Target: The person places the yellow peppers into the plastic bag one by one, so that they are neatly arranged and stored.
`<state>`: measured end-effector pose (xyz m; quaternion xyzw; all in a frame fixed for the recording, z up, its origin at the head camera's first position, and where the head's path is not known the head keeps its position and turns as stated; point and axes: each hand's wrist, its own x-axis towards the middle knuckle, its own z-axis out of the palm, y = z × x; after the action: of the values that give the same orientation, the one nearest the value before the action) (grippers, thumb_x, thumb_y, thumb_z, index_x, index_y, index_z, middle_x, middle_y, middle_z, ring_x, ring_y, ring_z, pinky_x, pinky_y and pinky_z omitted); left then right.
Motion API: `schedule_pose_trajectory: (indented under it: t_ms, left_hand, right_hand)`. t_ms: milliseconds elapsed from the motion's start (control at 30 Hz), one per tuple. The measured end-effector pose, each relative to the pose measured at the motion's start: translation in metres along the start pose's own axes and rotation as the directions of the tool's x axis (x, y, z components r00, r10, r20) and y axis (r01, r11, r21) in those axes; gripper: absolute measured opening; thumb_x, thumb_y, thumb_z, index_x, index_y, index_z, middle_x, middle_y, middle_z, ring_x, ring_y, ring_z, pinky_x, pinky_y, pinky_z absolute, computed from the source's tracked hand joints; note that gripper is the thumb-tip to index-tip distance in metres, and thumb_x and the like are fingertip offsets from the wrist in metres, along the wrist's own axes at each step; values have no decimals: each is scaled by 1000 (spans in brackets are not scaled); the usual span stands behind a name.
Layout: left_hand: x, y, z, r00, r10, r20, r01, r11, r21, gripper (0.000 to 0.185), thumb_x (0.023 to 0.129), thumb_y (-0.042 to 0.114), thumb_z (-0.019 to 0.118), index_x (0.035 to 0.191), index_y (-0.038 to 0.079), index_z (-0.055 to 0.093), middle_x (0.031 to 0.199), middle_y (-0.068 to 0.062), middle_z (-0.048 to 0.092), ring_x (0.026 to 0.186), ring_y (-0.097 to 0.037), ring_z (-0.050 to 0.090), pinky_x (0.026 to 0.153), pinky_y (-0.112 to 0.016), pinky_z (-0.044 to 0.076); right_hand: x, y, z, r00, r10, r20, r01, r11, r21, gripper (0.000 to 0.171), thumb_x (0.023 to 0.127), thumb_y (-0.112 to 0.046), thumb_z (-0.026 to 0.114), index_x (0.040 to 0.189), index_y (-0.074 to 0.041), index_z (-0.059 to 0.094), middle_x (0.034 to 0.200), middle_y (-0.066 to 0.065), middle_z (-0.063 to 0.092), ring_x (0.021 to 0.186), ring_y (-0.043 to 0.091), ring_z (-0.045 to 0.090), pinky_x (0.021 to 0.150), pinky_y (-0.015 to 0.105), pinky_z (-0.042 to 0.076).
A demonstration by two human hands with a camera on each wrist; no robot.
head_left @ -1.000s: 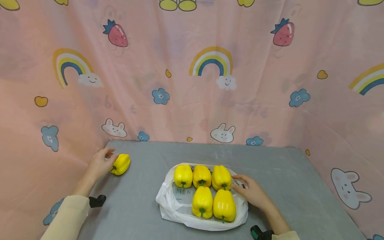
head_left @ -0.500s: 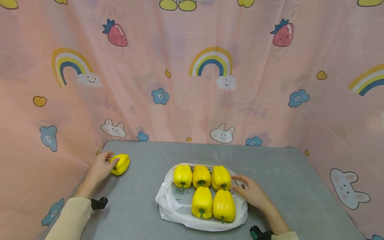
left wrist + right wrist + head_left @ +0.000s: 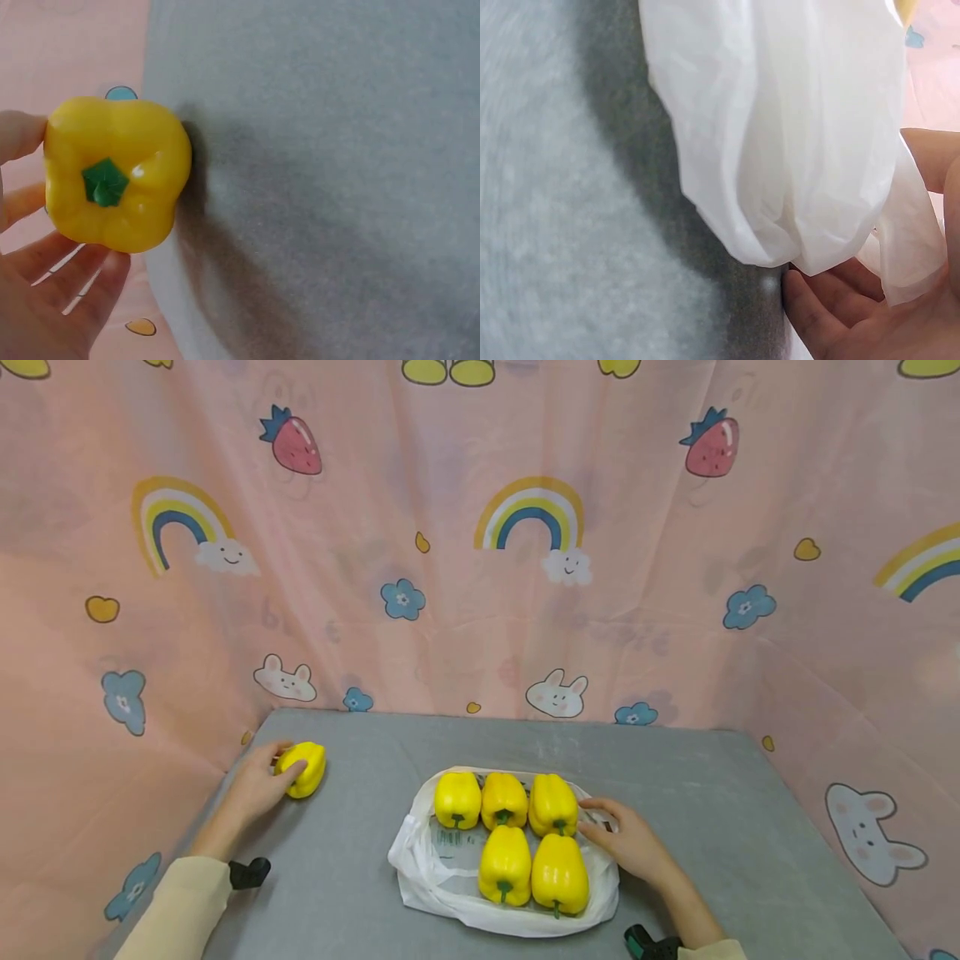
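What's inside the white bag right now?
Five yellow peppers lie on the open white bag, three behind, two in front. A printed label shows beside them. Anything beneath the peppers is covered.

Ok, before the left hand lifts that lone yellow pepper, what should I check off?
1. Left hand grips the lone yellow bell pepper: ok, fingers curl round it.
2. Pepper off the grey table: cannot tell.
3. White plastic bag held down by the right hand: ok, its fingers pinch the edge.
4. Free spot on the bag: ok, front left beside the five yellow peppers.
5. Path to the bag is unobstructed: ok.
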<state>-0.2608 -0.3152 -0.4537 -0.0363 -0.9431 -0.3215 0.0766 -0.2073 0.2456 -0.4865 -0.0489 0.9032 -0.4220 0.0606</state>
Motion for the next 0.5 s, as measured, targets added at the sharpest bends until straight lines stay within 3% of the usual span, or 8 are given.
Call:
schedule_pose_trajectory:
  t_ms: [200, 500]
  left_hand:
    - [-1, 0, -1, 998, -11, 64, 9, 999, 31, 64, 104, 40, 56, 147, -6, 44, 141, -34, 43, 127, -49, 43, 107, -68, 34]
    - [-4, 1, -2, 994, -12, 105, 6, 998, 56, 65, 103, 42, 57, 150, -1, 45, 134, -32, 48, 118, -47, 49, 98, -65, 41]
  right_hand:
    - [0, 0, 0, 1000, -3, -5, 3, 1000, 5, 56, 97, -41, 68, 138, -4, 60, 143, 19, 55, 139, 45, 42, 108, 65, 38]
    - [0, 1, 0, 1000, -3, -2, 3, 1000, -1, 56, 97, -41, 68, 138, -4, 60, 143, 19, 56, 139, 45, 42, 108, 64, 38]
